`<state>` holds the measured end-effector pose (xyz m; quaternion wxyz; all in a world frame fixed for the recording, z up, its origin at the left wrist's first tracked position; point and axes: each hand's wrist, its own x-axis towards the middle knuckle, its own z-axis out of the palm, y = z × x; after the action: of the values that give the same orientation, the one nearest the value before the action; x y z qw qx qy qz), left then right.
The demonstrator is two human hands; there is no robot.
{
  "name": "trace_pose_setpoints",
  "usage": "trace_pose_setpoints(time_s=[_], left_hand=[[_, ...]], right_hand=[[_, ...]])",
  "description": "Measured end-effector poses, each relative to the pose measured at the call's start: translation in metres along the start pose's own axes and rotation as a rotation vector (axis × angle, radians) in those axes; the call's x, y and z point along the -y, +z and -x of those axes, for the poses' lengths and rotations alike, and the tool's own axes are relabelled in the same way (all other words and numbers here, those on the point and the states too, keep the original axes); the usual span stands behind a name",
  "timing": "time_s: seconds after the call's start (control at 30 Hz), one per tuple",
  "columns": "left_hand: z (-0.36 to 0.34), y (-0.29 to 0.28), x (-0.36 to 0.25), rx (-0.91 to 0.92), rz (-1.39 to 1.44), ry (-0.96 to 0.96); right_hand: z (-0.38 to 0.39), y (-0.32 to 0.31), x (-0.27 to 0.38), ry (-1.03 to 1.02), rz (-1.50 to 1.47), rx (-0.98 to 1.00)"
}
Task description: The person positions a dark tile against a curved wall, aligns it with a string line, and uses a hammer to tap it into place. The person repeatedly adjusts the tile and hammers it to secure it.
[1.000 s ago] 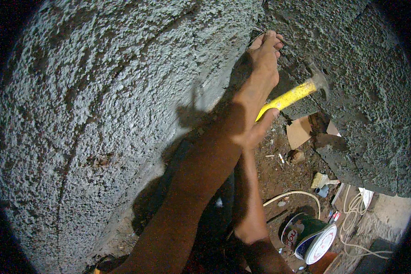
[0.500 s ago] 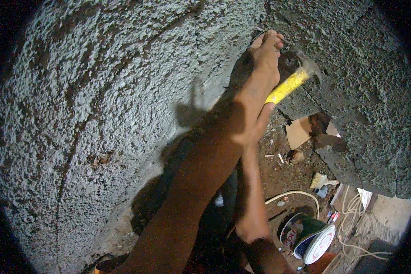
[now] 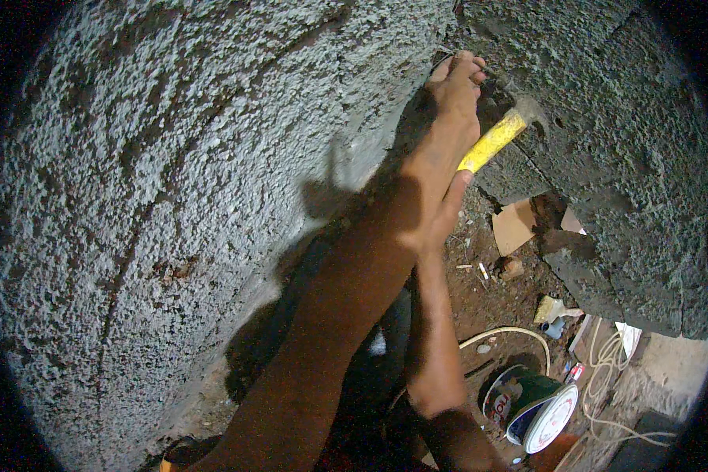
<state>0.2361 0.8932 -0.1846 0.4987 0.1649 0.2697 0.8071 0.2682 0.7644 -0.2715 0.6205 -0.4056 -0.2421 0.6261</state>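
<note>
My left hand (image 3: pixel 459 82) reaches far up into the corner where the two rough walls meet. Its fingers are curled closed, and a thin dark edge shows beside the fingertips; what they hold cannot be made out. Below it, partly behind the left forearm, my right hand (image 3: pixel 451 206) is closed around the yellow handle of a hammer (image 3: pixel 492 143). The metal head points up and right, close to the right-hand wall and apart from the left hand. The lower end of the handle is hidden by my hand and arm.
Rough grey walls rise at left (image 3: pixel 173 157) and right (image 3: pixel 637 157). On the dirt floor are torn cardboard (image 3: pixel 514 226), a paintbrush (image 3: pixel 552 309), a tipped dark green bucket (image 3: pixel 507 397) with a white lid (image 3: pixel 552 419), and a loosely coiled pale cable (image 3: pixel 606 358).
The hammer head has shifted slightly left and down, and my right hand has moved up slightly with it. My left hand stays almost where it was in the corner.
</note>
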Motion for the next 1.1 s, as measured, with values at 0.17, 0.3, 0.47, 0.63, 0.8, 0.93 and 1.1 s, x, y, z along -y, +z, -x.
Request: trace_pose_setpoints(time_s=[0.17, 0.3, 0.47, 0.63, 0.8, 0.93, 1.1], left_hand=[[0.001, -0.002, -0.002, -0.015, 0.014, -0.003], [-0.001, 0.000, 0.002, 0.002, 0.025, 0.003], [-0.002, -0.006, -0.001, 0.035, 0.003, -0.027], [-0.006, -0.008, -0.001, 0.042, -0.006, -0.051], [-0.004, -0.007, -0.001, 0.048, 0.006, -0.094], [-0.004, -0.005, -0.007, 0.013, 0.040, -0.068], [-0.003, -0.003, -0.001, 0.021, 0.071, -0.097]], right_hand=[[0.012, 0.003, 0.011, -0.057, -0.156, 0.028], [0.008, 0.004, 0.013, 0.017, -0.026, 0.030], [0.017, 0.010, 0.011, -0.022, -0.228, -0.018], [0.005, 0.001, 0.008, -0.043, 0.037, 0.024], [0.015, 0.014, 0.015, -0.057, -0.243, -0.008], [0.009, 0.003, 0.019, 0.074, 0.012, 0.090], [0.008, 0.009, 0.008, 0.152, -0.274, -0.045]])
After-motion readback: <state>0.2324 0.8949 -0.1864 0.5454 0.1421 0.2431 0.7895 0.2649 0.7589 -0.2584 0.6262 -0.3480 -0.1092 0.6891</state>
